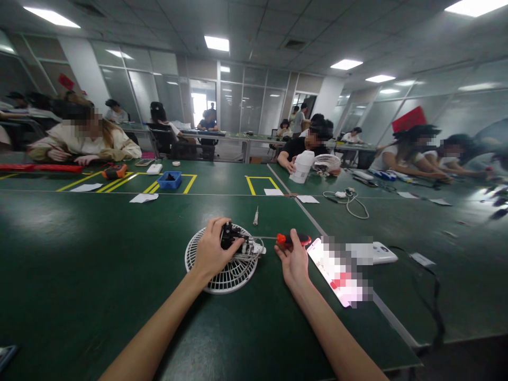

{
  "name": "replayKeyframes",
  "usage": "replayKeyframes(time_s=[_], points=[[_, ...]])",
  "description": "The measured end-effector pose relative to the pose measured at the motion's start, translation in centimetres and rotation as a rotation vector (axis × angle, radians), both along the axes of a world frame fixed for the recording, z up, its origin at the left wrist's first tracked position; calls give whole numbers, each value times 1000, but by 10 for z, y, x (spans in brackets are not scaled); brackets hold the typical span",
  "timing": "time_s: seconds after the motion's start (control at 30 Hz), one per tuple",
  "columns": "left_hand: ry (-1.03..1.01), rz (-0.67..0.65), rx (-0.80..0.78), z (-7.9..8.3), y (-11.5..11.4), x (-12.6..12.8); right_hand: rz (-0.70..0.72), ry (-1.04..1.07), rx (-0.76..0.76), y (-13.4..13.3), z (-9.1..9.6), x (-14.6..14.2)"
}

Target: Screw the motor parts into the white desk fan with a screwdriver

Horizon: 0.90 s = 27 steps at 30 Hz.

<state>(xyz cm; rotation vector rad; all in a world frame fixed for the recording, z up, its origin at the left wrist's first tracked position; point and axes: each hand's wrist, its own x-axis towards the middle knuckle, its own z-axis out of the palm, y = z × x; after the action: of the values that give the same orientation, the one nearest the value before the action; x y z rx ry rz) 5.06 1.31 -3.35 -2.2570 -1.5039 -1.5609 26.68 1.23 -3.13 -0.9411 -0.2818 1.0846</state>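
Note:
A white round fan grille (pixel 230 276) lies flat on the green table (pixel 99 264) in front of me. My left hand (pixel 212 253) rests on top of it, fingers closed around a small black motor part (pixel 229 236) with white wires at the grille's centre. My right hand (pixel 294 257) is just right of the grille, fingers wrapped around a screwdriver with a red and black handle (pixel 291 239), whose shaft points left toward the motor part.
A phone (pixel 337 272) and a white casing (pixel 383 253) lie right of my right hand. A second small screwdriver (pixel 256 216) lies farther back. A blue bin (pixel 170 180), paper slips, a white jug (pixel 301 166), another fan and cables sit beyond. Several people work at surrounding tables.

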Motion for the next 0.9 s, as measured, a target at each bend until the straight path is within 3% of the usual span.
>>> replayKeyframes(time_s=[0.2,0.5,0.9], points=[[-1,-1,16,1,0,0,37,68,37,-1,4,4],[-3,-18,4,4,-4,1,13,-77,-7,1,-1,2],[-14,-17,1,5,-4,1,70,25,-9,-2,9,6]])
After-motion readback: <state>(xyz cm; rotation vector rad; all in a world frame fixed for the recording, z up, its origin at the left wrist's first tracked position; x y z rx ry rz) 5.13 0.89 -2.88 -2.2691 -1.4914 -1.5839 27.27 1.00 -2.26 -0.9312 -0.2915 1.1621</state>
